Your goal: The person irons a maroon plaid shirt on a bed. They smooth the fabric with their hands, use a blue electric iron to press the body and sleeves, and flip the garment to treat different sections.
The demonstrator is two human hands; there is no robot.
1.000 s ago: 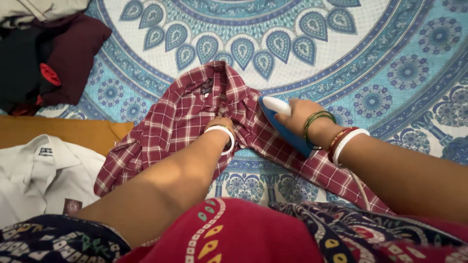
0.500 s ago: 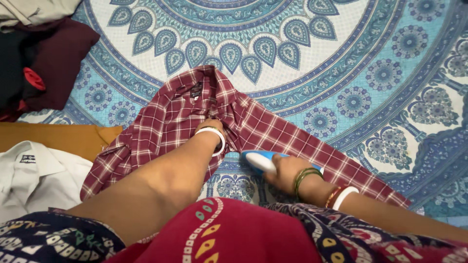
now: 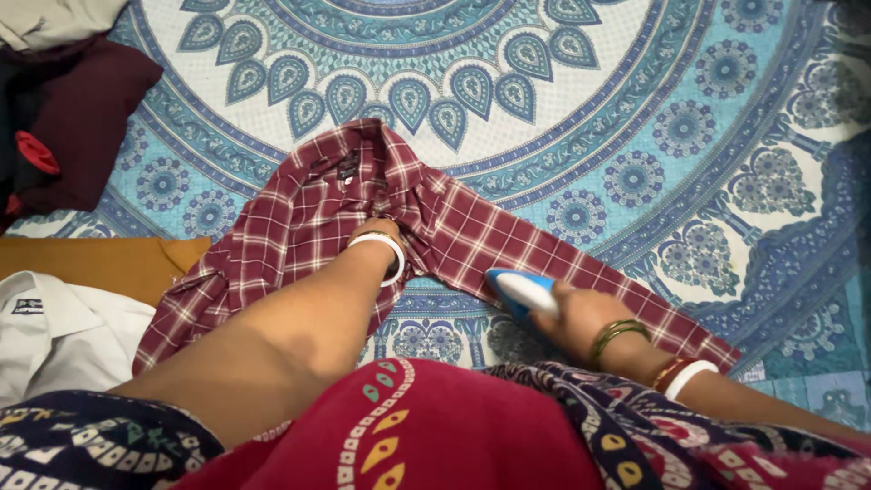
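Observation:
A maroon and white checked shirt (image 3: 308, 218) lies spread on a blue patterned bedsheet (image 3: 581, 109), one sleeve stretched out to the right. My left hand (image 3: 379, 229) presses down on the shirt near its collar, a white bangle on the wrist. My right hand (image 3: 581, 313) grips a blue and white clothes iron (image 3: 519, 292) that rests on the lower edge of the stretched sleeve. Green, red and white bangles circle my right wrist.
A white shirt (image 3: 54, 331) lies at the left on an orange cloth (image 3: 100, 263). Dark maroon and black clothes (image 3: 73, 109) are piled at the top left. My lap in red and dark printed fabric (image 3: 435, 436) fills the bottom.
My right hand drew the iron down and back along the sleeve toward me, then shifted it slightly. My left hand stayed pressed on the shirt.

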